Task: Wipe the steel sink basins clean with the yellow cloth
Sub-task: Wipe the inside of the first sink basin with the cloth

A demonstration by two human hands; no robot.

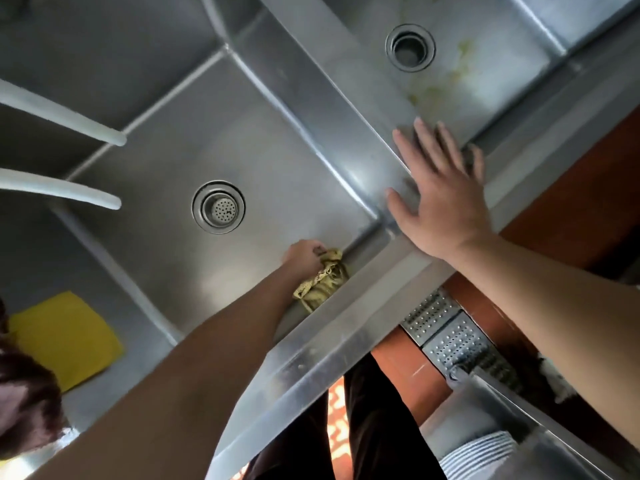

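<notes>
At the near wall of the middle stainless-steel sink basin (166,157), the left hand (303,254) is clenched around a crumpled, mesh-textured yellow cloth (322,280). The cloth is bunched into a wad and pressed into the corner where the basin floor meets the near wall, just below the flat steel front rim (349,323). The left forearm reaches down over that rim into the basin.

The right hand (440,199) is released: its fingers are straight and spread, palm down, resting flat on the steel divider (332,109) between the middle basin and the right stainless-steel basin (485,81). The fingertips extend over the edge of the right basin. This hand holds nothing and lies well apart from the cloth, up and to the right of it.

A round perforated drain strainer (219,207) sits in the floor of the middle basin, near the left hand. The right basin has an open round drain hole (410,47), and yellowish streaks (446,77) mark its floor between the drain and the right hand.

Two white curved faucet spouts (65,192) project over the middle basin from the left. A flat yellow rectangular sponge cloth (65,337) lies in the left basin, well apart from both hands. Perforated steel floor-drain grates (450,334) are visible below the sink front.
</notes>
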